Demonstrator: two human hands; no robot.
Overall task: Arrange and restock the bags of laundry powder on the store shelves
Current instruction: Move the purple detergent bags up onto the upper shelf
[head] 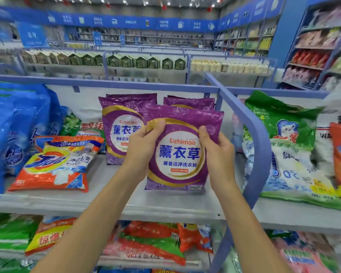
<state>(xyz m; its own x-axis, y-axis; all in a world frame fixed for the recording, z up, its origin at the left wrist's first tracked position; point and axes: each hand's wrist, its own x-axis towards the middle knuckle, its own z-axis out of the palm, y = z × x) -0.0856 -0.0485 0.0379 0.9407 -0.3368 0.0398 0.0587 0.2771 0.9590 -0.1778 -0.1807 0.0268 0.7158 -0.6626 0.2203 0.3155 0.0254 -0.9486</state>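
Purple plastic bag of laundry powder (177, 154), with a white circle and blue writing on its front, stands upright between our two hands in the middle of the top shelf. Our left hand (144, 142) holds the bag's left edge near the top, with the thumb curled over the front and the fingers hidden behind. Our right hand (219, 152) holds the right edge the same way, thumb on the front and fingers behind. The bottom of the bag is low by the white shelf board (106, 198), but we cannot tell if it touches. Just behind it on the left stands a second purple bag (120, 123) of the same kind, and a third purple bag (189, 103) peeks out behind the top. To the left, an orange and yellow bag (53, 164) lies flat on the board, and big blue bags (14, 125) stand at the far left. A curved blue metal rail (250, 125) runs down just beside our right hand. Past the rail, a green and white bag (283, 150) leans back. On the lower shelf lie red and green bags (146, 239).
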